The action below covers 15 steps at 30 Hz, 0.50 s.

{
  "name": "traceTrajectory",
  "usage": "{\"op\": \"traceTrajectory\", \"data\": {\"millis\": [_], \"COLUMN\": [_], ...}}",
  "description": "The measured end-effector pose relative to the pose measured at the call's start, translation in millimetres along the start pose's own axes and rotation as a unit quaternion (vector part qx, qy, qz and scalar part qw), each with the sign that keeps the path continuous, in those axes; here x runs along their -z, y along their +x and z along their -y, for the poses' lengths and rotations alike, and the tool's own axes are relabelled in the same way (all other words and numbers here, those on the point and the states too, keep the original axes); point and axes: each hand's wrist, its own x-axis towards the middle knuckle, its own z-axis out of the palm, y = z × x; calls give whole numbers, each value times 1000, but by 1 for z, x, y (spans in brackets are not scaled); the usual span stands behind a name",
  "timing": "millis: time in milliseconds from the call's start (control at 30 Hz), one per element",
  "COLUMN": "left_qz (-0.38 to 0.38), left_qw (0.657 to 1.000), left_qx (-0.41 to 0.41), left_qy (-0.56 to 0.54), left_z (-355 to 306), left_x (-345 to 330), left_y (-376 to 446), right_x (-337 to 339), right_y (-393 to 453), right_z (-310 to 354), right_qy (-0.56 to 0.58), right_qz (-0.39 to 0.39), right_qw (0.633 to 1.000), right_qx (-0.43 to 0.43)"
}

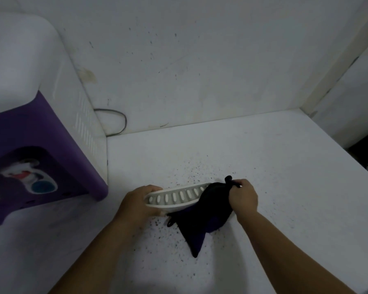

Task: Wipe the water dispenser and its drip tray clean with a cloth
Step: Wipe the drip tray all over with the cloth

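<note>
Two hands are working the drip-tray step: the left hand [139, 201] is gripping one end of the white slotted plastic drip tray [174, 197], held off the speckled white counter [285, 166]; the right hand [242, 197], fingers curled, is pressing a dark cloth [202, 215] around its other end. Next move likely calls for sliding the cloth along the slots. The white-and-purple water dispenser [40, 128] is standing apart at left, its grey cord [120, 122] trailing behind; nothing is obstructing.

Both bare forearms reach forward from the bottom edge, converging slightly. The left hand [139, 201] curls round the tray's [174, 197] left end. The right hand [243, 196], knuckles up, grips the cloth [208, 211] against its right end.
</note>
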Motion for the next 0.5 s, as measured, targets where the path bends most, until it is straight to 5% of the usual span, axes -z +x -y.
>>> {"op": "traceTrajectory", "data": {"millis": [167,333,500], "left_qz": [5,19,-9], "left_qw": [1000,997,995], "left_qx": [-8,-4,5], "left_qy": [-22,-73,-96], "left_z": [-3,-10,-15], "left_x": [15,21,13], "left_y": [0,3,9], "right_x": [-1,4,3], "right_y": [-4,-11,-7], "right_z": [1,3,-4], "right_qy": [55,185,208], "right_qz": [29,248,254], "right_qw": [997,950,942], "right_qx": [-38,-47,-63]}}
